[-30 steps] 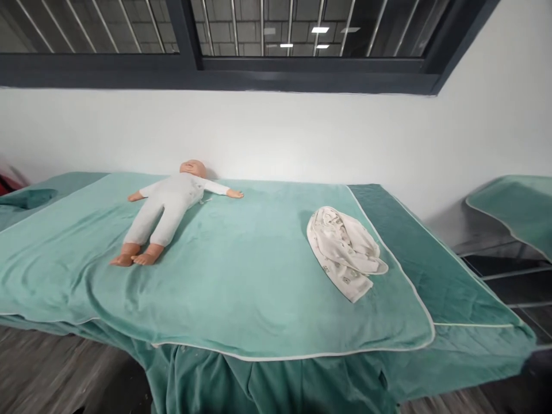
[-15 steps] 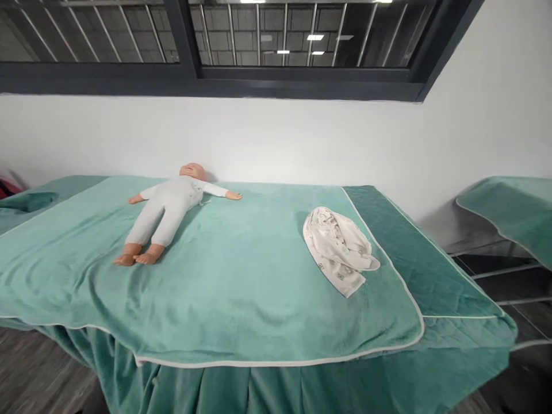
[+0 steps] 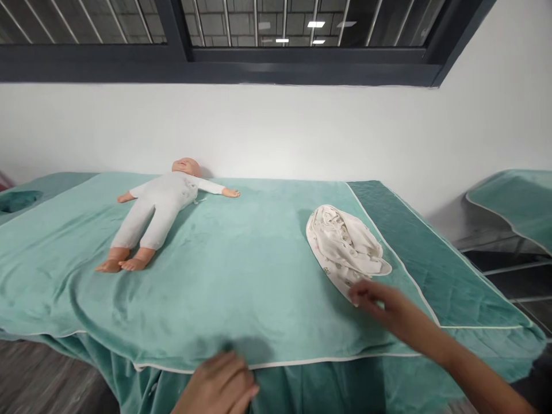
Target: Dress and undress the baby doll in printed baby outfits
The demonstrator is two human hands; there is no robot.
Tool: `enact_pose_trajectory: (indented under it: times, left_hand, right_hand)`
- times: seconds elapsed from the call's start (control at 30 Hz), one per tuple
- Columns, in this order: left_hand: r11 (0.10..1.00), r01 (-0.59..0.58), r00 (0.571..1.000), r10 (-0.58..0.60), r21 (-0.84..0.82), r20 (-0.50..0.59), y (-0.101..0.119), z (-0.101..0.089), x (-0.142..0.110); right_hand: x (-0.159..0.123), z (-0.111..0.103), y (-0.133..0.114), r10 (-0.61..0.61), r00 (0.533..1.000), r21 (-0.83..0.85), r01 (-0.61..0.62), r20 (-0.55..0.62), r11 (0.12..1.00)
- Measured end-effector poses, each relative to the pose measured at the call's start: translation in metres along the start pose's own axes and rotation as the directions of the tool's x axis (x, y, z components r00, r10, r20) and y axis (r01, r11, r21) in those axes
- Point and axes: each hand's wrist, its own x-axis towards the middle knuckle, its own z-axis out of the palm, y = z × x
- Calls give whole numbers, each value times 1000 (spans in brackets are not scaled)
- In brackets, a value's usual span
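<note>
A crumpled white cloth garment with small printed figures [image 3: 345,238] lies on the right part of the green blanket. At its near end is my right hand [image 3: 379,299], thumb and fingers pinched on the garment's lower corner. My left hand [image 3: 219,382] is over the blanket's front edge, back upward and blurred by motion; its fingertips are hard to make out, and I see nothing in it. To the left, a baby doll [image 3: 159,201] in a white one-piece suit rests on its back, arms spread and bare feet towards me.
The light green blanket [image 3: 259,259] with a pale border covers a bed with a darker green quilted cover [image 3: 414,253]. Behind it are a white wall and a dark-framed window [image 3: 310,72]. Another green-covered surface [image 3: 517,201] stands at the right.
Both my hands have come into view from below, the right one reaching the garment's near corner. The view has shifted slightly closer. Doll and garment lie where they were.
</note>
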Motion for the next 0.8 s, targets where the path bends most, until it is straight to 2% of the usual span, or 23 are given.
enact_pose_trajectory:
  times: [0.03,0.07,0.1,0.13,0.17,0.23,0.3,0.37,0.43,0.5,0.57,0.7,0.8]
  left_hand:
    - [998,42,998,-44,-37,-41,-8,7,19]
    - [989,113,988,-122,-94,-93,-16,14,40]
    - [966,198,966,-220,-165,-133,-23,21,63]
    - [931,269,941,-308,-248,-139,-29,28,89]
    - [890,315,921,-371,-328,-121,-36,35,115]
    - [782,368,879,-469,-503,-87,-48,50,168]
    - [636,370,826,-558,-677,-73,-60,64,218]
    - [570,381,767,-634,-728,-95,-69,79,259]
    - [518,384,767,-639,-764,-47,-77,91,289]
    - [467,387,785,-620,-795,18,-84,100,307]
    - [423,385,794,-604,-820,61,-88,103,314]
    - [319,350,823,-554,-881,126,-93,96,310]
    - [220,296,846,-513,-929,148,-91,85,304]
  right_hand:
    - [21,-11,-1,-16,989,-3,15,-147,1000]
    - [41,-22,-2,-28,954,-12,25,-300,1000]
    - [60,-30,-1,-32,890,-34,19,-454,999]
    - [78,-36,1,-39,835,-74,-2,-549,997]
    - [94,-39,2,-41,800,-113,-33,-598,993]
    - [118,-35,6,-101,783,-214,-42,-613,976]
    - [131,-22,8,-273,758,-358,56,-592,932]
    - [133,-3,7,-433,725,-495,145,-537,857]
    - [131,16,6,-474,719,-573,129,-508,809]
    - [131,28,7,-431,737,-588,56,-520,807]
    - [133,32,11,-344,751,-548,-27,-563,836]
    - [148,22,14,-135,736,-382,-177,-663,907]
    - [158,10,6,-82,789,-355,-179,-609,917]
